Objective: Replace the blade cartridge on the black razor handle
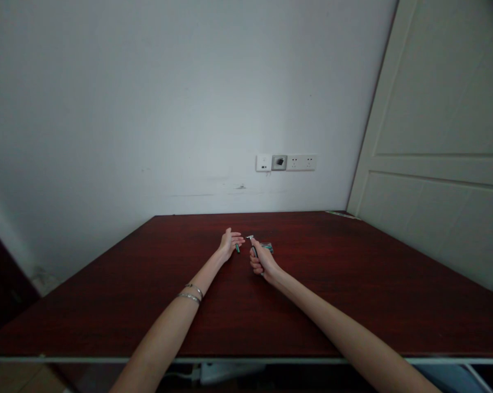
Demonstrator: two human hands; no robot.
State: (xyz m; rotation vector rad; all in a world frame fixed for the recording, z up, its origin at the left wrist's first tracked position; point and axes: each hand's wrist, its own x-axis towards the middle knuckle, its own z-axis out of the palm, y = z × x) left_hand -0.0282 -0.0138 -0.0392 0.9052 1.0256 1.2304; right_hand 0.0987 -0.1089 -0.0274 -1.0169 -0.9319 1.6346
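Note:
My right hand (261, 261) is closed around the handle of a small razor (251, 240), whose pale head sticks up above the fist. My left hand (230, 242) lies a little to the left on the dark red table (352, 284), fingers loosely stretched, with a small green piece (237, 248) at its fingertips; whether it is pinched I cannot make out. A small clear and green packet (267, 247) lies just behind my right hand. Two thin bracelets (192, 292) circle my left forearm.
The table runs to a white wall with a row of sockets (286, 162) above its far edge. A pale door (434, 153) stands at the right. The table's front edge has a light trim (107, 359).

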